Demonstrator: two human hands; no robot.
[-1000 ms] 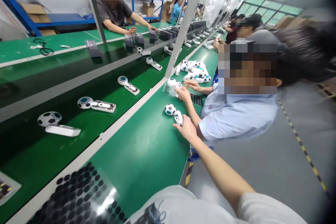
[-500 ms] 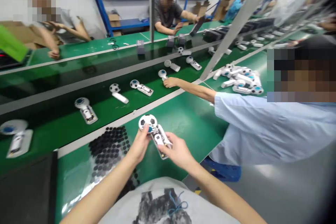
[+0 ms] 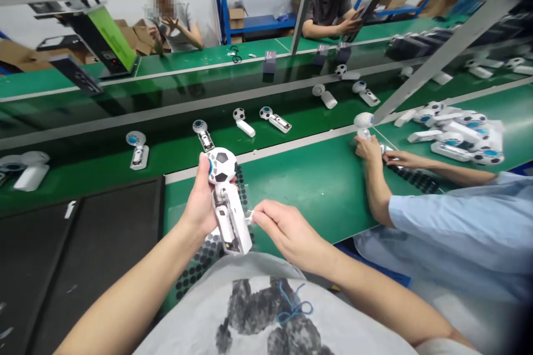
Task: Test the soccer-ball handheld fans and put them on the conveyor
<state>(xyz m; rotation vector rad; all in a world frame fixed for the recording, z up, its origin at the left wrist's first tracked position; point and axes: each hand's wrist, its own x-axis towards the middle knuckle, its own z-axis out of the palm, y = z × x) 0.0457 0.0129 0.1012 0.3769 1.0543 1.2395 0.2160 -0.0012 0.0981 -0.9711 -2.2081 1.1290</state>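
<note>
A white device with a football-patterned round head (image 3: 227, 191) is upright in my left hand (image 3: 200, 199), which grips it around the head and the upper body. Its long body shows an open cavity with small parts inside. Just right of the body, my right hand (image 3: 287, 227) pinches a small white piece (image 3: 250, 216) between thumb and fingers. Whether that piece is joined to the device I cannot tell. Behind and below the device lies a clear sheet with rows of black round pads (image 3: 191, 274), partly hidden by it and my left arm.
Similar devices lie on the green conveyor (image 3: 175, 147) ahead. Black trays (image 3: 120, 222) stand at the left. On the right, a co-worker's hands (image 3: 368, 150) hold another device, near a pile of devices (image 3: 462, 127). A slanted metal post (image 3: 441, 55) rises there; other people sit across.
The view has swung left. My left hand has turned the device more upright, and my right hand has left its body and now pinches the small white piece. The co-worker's reaching hand has drawn back with a device.
</note>
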